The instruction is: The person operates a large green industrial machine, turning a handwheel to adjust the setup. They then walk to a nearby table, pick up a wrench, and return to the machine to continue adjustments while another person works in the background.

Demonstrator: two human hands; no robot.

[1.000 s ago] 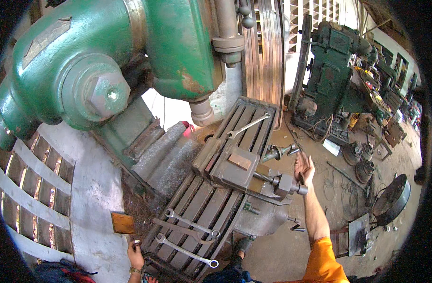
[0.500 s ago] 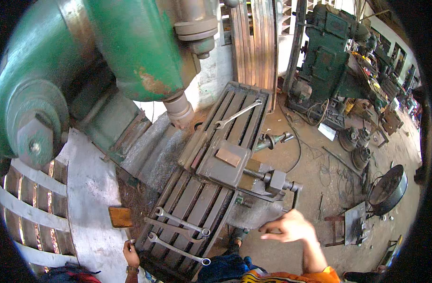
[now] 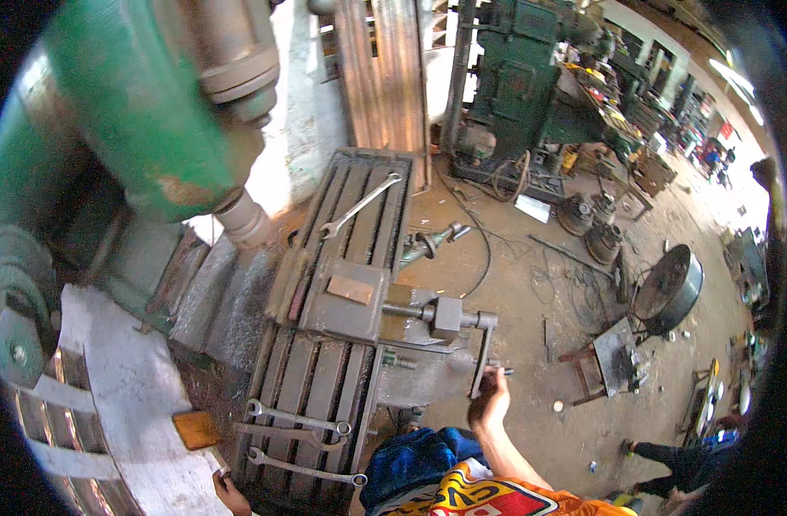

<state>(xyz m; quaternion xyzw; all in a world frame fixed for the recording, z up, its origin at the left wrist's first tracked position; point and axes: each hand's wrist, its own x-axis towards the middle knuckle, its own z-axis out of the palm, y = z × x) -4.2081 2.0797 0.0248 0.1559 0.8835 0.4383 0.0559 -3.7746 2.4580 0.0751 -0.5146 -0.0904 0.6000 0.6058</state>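
My right hand [image 3: 490,402] is curled round the lower end of the crank handle [image 3: 483,357] on a machine vise. The vise [image 3: 346,320] sits across a slotted milling table [image 3: 313,370] and has a flat brown metal block [image 3: 350,289] on top. At the lower left, my left hand [image 3: 230,494] is beside the table's near left edge, its fingers curled; what they hold, if anything, is too small to make out. Near that end of the table lie several wrenches, among them a combination wrench [image 3: 307,467]. Another wrench [image 3: 359,206] lies at the far end.
A green milling head [image 3: 144,112] with its spindle [image 3: 245,219] overhangs the table's left side. A brown wooden block [image 3: 196,430] lies left of the table. On the right floor are a round metal pan [image 3: 669,290], a small stand [image 3: 613,354] and cables. Another person's legs [image 3: 669,460] show lower right.
My right hand has come down from above onto the vise's crank handle and closed there. My left hand is lower in view. The whole view has swung to the right.
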